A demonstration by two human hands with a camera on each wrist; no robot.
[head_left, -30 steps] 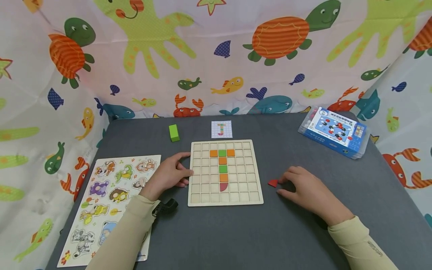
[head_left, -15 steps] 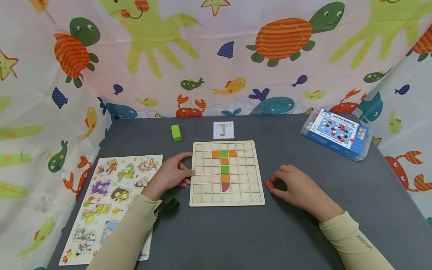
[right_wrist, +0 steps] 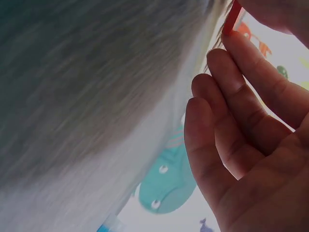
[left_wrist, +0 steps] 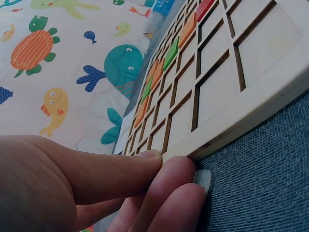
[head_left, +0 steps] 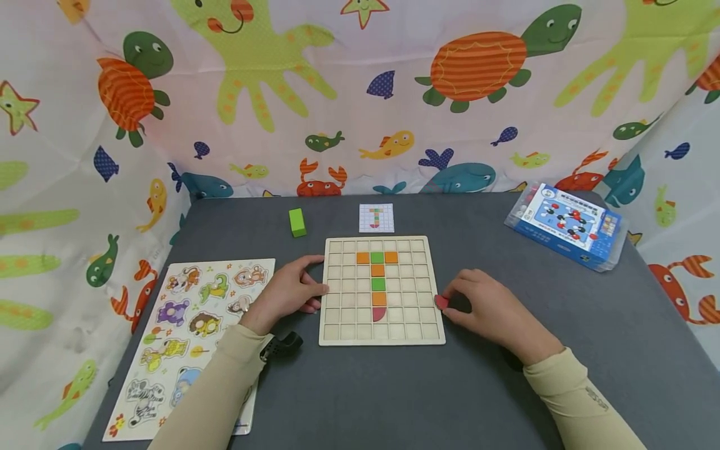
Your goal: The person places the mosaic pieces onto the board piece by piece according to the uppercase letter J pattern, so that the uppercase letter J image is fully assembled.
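Note:
A square wooden grid board (head_left: 349, 335) lies on the table, with orange and green square tiles in a T and a red quarter-round tile (head_left: 379, 314) at the stem's foot. My left hand (head_left: 289, 290) holds the board's left edge; in the left wrist view the thumb (left_wrist: 116, 171) meets the rim, the other fingers bunched beside it. Just off the board's right edge, my right hand (head_left: 489, 306) pinches a small red tile (head_left: 441, 302) between thumb and index finger. In the right wrist view that red tile (right_wrist: 232, 18) shows edge-on, the other fingers (right_wrist: 200, 130) loosely bent.
A pattern card (head_left: 376, 218) lies behind the board, a green block (head_left: 297, 222) to its left. An animal puzzle board (head_left: 185, 356) lies under my left forearm. A blue-labelled plastic box (head_left: 568, 226) sits at the back right. A printed curtain (head_left: 349, 81) surrounds the table.
My right hand has moved left with the red tile, from the table beside the board to the board's right edge. My left hand stays at the left edge.

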